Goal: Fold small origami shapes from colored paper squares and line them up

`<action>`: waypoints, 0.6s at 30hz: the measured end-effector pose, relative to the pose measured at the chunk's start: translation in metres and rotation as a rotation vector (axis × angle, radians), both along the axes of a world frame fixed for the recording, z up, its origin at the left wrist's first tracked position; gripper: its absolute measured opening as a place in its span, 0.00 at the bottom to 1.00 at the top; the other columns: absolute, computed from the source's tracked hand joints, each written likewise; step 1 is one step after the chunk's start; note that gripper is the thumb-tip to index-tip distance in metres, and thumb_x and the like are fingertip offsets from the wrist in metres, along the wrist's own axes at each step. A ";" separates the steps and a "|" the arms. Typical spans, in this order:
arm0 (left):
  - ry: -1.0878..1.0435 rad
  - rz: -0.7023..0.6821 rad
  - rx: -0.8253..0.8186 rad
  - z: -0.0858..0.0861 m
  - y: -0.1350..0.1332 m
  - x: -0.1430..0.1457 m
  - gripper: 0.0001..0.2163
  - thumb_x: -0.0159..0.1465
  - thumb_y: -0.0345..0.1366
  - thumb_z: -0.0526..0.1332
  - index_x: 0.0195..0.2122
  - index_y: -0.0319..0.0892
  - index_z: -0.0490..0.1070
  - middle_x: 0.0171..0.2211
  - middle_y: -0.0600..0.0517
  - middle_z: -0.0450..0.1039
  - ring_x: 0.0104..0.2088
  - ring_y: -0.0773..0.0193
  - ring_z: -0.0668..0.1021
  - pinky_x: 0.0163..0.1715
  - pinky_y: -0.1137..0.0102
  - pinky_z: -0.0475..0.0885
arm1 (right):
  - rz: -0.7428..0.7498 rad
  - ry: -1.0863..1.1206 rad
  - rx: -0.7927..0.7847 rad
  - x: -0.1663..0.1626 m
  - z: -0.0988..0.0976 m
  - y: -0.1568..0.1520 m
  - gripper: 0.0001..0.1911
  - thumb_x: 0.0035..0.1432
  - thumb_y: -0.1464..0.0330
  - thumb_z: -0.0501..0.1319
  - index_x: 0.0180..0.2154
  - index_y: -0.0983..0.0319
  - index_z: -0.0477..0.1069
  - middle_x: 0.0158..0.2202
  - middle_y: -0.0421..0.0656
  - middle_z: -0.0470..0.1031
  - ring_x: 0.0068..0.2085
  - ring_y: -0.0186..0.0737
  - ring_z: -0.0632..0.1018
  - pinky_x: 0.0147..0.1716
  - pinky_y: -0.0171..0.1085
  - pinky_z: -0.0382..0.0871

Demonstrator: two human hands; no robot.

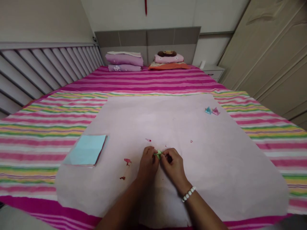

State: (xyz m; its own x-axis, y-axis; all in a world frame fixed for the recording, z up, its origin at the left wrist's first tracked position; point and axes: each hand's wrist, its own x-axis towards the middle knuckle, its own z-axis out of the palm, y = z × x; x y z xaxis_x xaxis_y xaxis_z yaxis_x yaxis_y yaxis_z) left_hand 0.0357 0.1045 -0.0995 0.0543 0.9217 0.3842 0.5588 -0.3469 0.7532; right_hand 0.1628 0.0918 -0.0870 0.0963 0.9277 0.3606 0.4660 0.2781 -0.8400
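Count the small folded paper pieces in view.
3: green one between left hand and right hand; blue one and pink one side by side, far right. More may be hidden.

The striped bed (35,127) carried a pale pink sheet (216,166), with folded blankets (124,60) and pillows (169,62) at its head.
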 end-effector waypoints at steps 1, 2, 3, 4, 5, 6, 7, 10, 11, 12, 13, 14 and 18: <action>0.011 -0.006 -0.001 0.000 0.000 0.000 0.10 0.55 0.21 0.54 0.35 0.39 0.69 0.42 0.44 0.67 0.41 0.59 0.75 0.35 0.65 0.75 | -0.002 -0.010 0.001 0.000 0.001 -0.001 0.06 0.55 0.74 0.56 0.26 0.61 0.66 0.28 0.41 0.67 0.29 0.38 0.69 0.27 0.36 0.62; 0.022 -0.014 -0.001 0.000 0.000 0.000 0.11 0.54 0.20 0.54 0.35 0.39 0.69 0.42 0.44 0.67 0.41 0.59 0.75 0.36 0.65 0.75 | -0.005 -0.020 0.003 0.000 0.001 -0.001 0.07 0.55 0.74 0.56 0.26 0.61 0.65 0.28 0.41 0.66 0.29 0.39 0.69 0.28 0.36 0.62; 0.032 -0.023 -0.001 0.000 0.000 0.000 0.13 0.54 0.20 0.53 0.36 0.39 0.70 0.43 0.44 0.67 0.42 0.58 0.75 0.37 0.64 0.75 | -0.007 -0.030 0.004 -0.001 0.001 -0.001 0.07 0.55 0.75 0.56 0.25 0.60 0.65 0.28 0.41 0.66 0.30 0.39 0.69 0.28 0.36 0.62; 0.041 -0.030 0.000 0.001 0.000 -0.001 0.14 0.53 0.19 0.53 0.37 0.39 0.71 0.43 0.43 0.68 0.42 0.58 0.75 0.38 0.64 0.74 | -0.007 -0.039 0.004 -0.001 0.001 -0.002 0.08 0.54 0.76 0.55 0.25 0.60 0.64 0.28 0.41 0.66 0.30 0.39 0.69 0.29 0.36 0.63; 0.049 -0.036 0.001 0.002 0.000 -0.001 0.15 0.54 0.19 0.53 0.37 0.39 0.72 0.44 0.43 0.68 0.43 0.58 0.75 0.40 0.63 0.74 | -0.007 -0.047 0.004 -0.001 0.001 -0.002 0.08 0.54 0.76 0.55 0.26 0.60 0.64 0.29 0.41 0.66 0.31 0.39 0.69 0.29 0.36 0.63; 0.055 -0.040 0.003 0.002 0.000 -0.001 0.15 0.54 0.19 0.52 0.38 0.39 0.72 0.44 0.43 0.68 0.43 0.58 0.75 0.41 0.63 0.74 | -0.005 -0.055 0.002 -0.001 0.001 -0.002 0.08 0.54 0.77 0.55 0.26 0.60 0.64 0.29 0.41 0.66 0.31 0.40 0.69 0.30 0.37 0.63; 0.060 -0.043 0.005 0.004 0.000 -0.002 0.15 0.55 0.19 0.52 0.39 0.39 0.73 0.45 0.42 0.68 0.43 0.58 0.75 0.42 0.62 0.74 | -0.003 -0.063 0.000 -0.001 0.001 -0.002 0.08 0.53 0.77 0.54 0.27 0.60 0.64 0.29 0.42 0.67 0.31 0.40 0.69 0.30 0.37 0.63; 0.072 -0.053 0.012 0.007 0.000 -0.002 0.13 0.58 0.22 0.53 0.37 0.39 0.74 0.44 0.43 0.69 0.45 0.57 0.75 0.43 0.62 0.73 | -0.004 -0.081 -0.002 -0.003 0.002 -0.001 0.07 0.54 0.77 0.55 0.27 0.60 0.64 0.29 0.42 0.67 0.31 0.40 0.69 0.29 0.37 0.63; 0.076 -0.057 0.013 0.007 0.000 -0.002 0.12 0.58 0.22 0.53 0.36 0.39 0.74 0.43 0.44 0.69 0.45 0.57 0.75 0.43 0.63 0.73 | -0.006 -0.085 -0.001 -0.003 0.002 0.000 0.07 0.54 0.76 0.56 0.27 0.60 0.64 0.29 0.42 0.66 0.31 0.40 0.69 0.29 0.37 0.63; 0.080 -0.060 0.015 0.008 0.000 -0.002 0.11 0.58 0.22 0.53 0.35 0.40 0.74 0.42 0.45 0.70 0.45 0.58 0.75 0.42 0.63 0.73 | -0.009 -0.089 0.001 -0.003 0.003 0.000 0.07 0.55 0.75 0.56 0.26 0.60 0.64 0.29 0.42 0.66 0.31 0.40 0.69 0.29 0.37 0.63; 0.084 -0.062 0.018 0.008 0.000 -0.002 0.11 0.58 0.22 0.53 0.34 0.40 0.74 0.41 0.45 0.70 0.45 0.58 0.75 0.43 0.63 0.73 | -0.010 -0.091 0.003 -0.004 0.003 0.000 0.07 0.55 0.75 0.56 0.26 0.60 0.64 0.29 0.42 0.66 0.31 0.40 0.69 0.29 0.37 0.63; 0.088 -0.063 0.020 0.008 0.000 -0.002 0.12 0.58 0.22 0.53 0.33 0.40 0.74 0.41 0.45 0.70 0.45 0.58 0.75 0.43 0.63 0.73 | -0.010 -0.094 0.005 -0.004 0.003 0.001 0.08 0.55 0.75 0.56 0.26 0.60 0.63 0.29 0.42 0.66 0.31 0.40 0.69 0.29 0.37 0.63; 0.106 -0.072 0.031 0.006 0.002 -0.001 0.13 0.56 0.20 0.52 0.34 0.39 0.74 0.44 0.44 0.69 0.41 0.60 0.76 0.42 0.63 0.73 | 0.000 -0.103 0.014 -0.003 0.003 0.000 0.08 0.55 0.76 0.55 0.26 0.60 0.64 0.29 0.42 0.66 0.32 0.41 0.69 0.31 0.38 0.64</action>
State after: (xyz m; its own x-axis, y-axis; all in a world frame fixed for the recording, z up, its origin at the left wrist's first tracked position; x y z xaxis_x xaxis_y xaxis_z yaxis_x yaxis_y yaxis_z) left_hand 0.0344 0.1069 -0.0931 0.1617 0.9015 0.4014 0.6078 -0.4114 0.6792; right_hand 0.1600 0.0914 -0.0844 0.0580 0.9225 0.3816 0.5495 0.2896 -0.7837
